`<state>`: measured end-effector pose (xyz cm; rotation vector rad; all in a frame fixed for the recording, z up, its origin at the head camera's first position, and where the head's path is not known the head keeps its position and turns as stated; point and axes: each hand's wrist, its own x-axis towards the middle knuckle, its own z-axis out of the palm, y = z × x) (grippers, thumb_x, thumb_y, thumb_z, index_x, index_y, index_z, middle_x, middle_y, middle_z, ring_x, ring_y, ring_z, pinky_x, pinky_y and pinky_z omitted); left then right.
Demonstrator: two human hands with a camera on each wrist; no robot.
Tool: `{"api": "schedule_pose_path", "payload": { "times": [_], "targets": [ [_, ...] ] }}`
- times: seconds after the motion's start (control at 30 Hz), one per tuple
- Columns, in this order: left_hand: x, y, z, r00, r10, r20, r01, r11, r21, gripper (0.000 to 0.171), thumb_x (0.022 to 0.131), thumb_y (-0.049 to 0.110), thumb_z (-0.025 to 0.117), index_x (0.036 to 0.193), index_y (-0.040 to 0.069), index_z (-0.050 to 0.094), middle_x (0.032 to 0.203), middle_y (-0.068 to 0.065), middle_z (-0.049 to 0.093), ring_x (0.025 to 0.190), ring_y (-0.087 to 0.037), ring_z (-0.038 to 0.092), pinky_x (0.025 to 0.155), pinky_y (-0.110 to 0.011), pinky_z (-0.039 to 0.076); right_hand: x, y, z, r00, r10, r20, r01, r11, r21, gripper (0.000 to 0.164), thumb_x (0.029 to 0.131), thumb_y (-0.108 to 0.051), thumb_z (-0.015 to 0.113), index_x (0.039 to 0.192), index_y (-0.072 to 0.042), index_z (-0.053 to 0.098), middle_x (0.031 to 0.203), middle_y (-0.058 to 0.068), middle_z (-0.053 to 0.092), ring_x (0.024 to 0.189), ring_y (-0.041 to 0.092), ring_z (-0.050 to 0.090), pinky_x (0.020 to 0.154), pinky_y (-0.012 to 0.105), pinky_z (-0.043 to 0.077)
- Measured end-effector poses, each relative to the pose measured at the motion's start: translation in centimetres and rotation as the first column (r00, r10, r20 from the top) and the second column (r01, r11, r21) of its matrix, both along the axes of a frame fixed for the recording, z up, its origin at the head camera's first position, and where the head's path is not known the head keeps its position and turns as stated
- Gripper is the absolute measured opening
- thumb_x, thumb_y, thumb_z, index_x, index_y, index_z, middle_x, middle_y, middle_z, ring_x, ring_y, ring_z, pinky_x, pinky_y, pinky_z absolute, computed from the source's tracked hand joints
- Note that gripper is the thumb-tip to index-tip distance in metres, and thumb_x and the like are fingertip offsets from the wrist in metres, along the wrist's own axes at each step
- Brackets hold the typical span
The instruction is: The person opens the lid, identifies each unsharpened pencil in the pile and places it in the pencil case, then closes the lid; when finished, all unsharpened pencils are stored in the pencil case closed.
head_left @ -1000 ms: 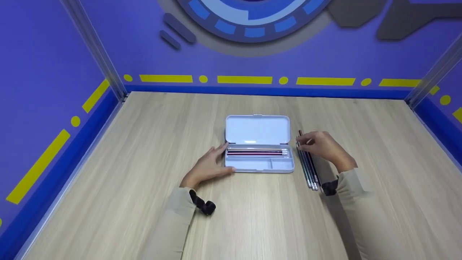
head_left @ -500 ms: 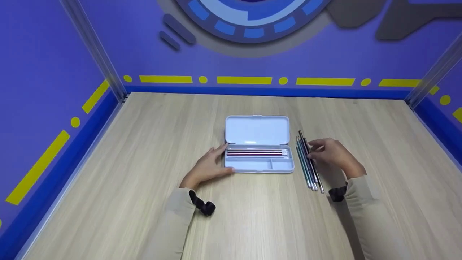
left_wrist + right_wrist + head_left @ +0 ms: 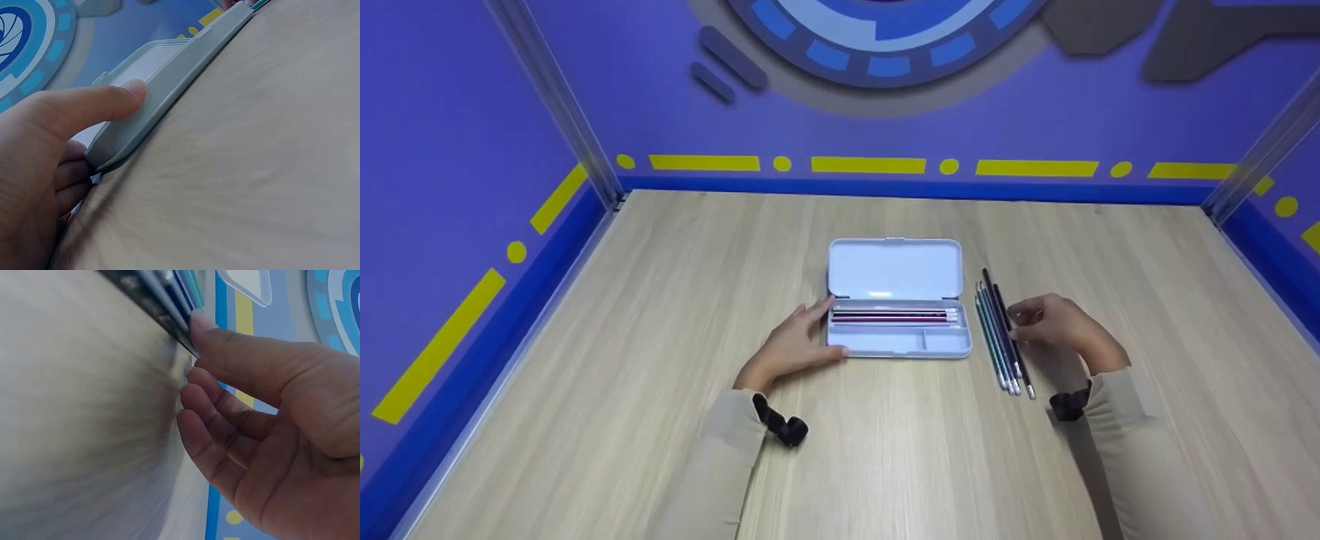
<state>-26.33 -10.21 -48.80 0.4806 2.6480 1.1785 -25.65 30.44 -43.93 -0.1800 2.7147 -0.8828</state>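
Note:
An open white pencil case (image 3: 896, 268) stands mid-table, with several dark and red pencils (image 3: 892, 316) in its rear compartment. My left hand (image 3: 791, 345) rests at its left end, fingers at the back corner and thumb on the front wall. In the left wrist view the thumb lies on the case wall (image 3: 169, 84). Right of the case lies a bundle of dark and teal pencils (image 3: 997, 337). My right hand (image 3: 1061, 326) is beside the rightmost black pencil (image 3: 1027, 382); its thumb touches it in the right wrist view, with other fingers loosely bent. The index finger is hidden there.
The case's front compartments (image 3: 877, 340) hold nothing visible. A wood-grain table (image 3: 697, 262) lies underneath. Blue printed panels (image 3: 870, 135) stand at its back and sides, joined by metal corner posts (image 3: 574, 112).
My right hand has moved from the far ends of the loose pencils to the right and nearer me. The rightmost black pencil now lies slightly apart. My left hand has stayed put.

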Motion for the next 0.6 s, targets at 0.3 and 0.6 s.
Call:
{"api": "schedule_pose_path", "payload": {
  "times": [0.3,0.6],
  "targets": [
    [-0.07,-0.13,-0.11,1.0,-0.017,-0.013,0.017,1.0,0.014,0.095,0.074,0.051,0.076,0.152,0.025,0.028,0.156,-0.007,0.03,0.146,-0.042,0.014,0.118,-0.057,0.017,-0.24,0.07,-0.13,1.0,-0.018,0.021,0.018,1.0,-0.022,0.051,0.085,-0.015,0.07,0.127,0.011,0.055,0.098,0.016,0.065,0.08,0.017,0.056,0.068,0.027,0.047],
    [-0.03,-0.14,-0.1,1.0,-0.006,0.006,0.006,1.0,0.017,0.097,0.073,0.051,0.077,0.152,0.028,0.027,0.157,-0.005,0.029,0.147,-0.04,0.012,0.117,-0.058,0.015,-0.15,-0.18,-0.12,0.996,-0.085,0.029,0.085,0.996,-0.018,0.05,0.086,-0.013,0.068,0.129,0.008,0.054,0.105,0.026,0.066,0.083,0.02,0.064,0.072,0.032,0.054]
  ]
}}
